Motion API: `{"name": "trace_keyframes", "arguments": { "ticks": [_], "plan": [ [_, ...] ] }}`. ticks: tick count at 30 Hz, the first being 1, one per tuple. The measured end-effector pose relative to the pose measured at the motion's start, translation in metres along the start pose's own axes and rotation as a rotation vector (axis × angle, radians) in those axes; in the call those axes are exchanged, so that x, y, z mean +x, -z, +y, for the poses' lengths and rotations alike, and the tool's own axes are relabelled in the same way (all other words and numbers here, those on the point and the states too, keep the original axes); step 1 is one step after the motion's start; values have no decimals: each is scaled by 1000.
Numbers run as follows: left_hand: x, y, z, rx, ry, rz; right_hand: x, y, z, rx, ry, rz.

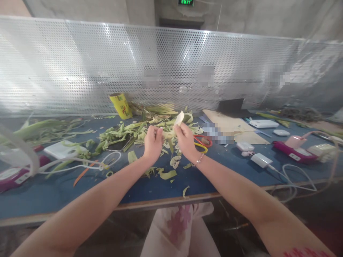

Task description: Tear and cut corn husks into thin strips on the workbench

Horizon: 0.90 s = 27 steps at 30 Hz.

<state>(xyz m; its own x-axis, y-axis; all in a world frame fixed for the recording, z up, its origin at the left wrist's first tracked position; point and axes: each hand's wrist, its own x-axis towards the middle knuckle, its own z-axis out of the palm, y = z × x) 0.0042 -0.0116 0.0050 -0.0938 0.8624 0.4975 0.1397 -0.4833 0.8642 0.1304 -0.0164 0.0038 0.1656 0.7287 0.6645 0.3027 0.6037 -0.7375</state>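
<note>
A pale green, husk-like leaf strip [168, 135] is stretched between my two hands above the middle of the blue table. My left hand [153, 143] pinches one end between thumb and curled fingers. At the other end my right hand [185, 141] is closed, and a whitish flap [179, 118] of leaf sticks up from its fingers. Behind and below my hands lies a loose heap of green leaf strips [128, 132], some of them knotted or curled. Small leaf scraps [168, 174] are scattered on the table nearer to me.
A yellow tube [121, 106] leans near the perforated metal screen [107, 67]. On the right are brown paper [227, 121], a white charger [261, 160] and a purple power strip [294, 151]. White cables [80, 164] loop on the left. Red and yellow rings [201, 147] lie beside my right hand.
</note>
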Motion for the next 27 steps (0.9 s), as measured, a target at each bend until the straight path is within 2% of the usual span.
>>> {"name": "trace_keyframes", "arguments": {
  "ticks": [6, 12, 17, 23, 27],
  "plan": [
    [3, 4, -4, 109, -7, -48, 3, 2, 6, -102, 27, -143],
    [-1, 3, 2, 275, -50, -93, 7, 3, 10, -332, 110, -121],
    [-3, -1, 5, 211, 14, -99, 8, 1, 16, -290, 148, -89],
    [0, -2, -2, 28, 100, -74, 5, -1, 13, -186, 172, -61],
    [4, 0, -7, 0, 112, -55, 4, -1, 14, -152, 153, -58]
  ]
}}
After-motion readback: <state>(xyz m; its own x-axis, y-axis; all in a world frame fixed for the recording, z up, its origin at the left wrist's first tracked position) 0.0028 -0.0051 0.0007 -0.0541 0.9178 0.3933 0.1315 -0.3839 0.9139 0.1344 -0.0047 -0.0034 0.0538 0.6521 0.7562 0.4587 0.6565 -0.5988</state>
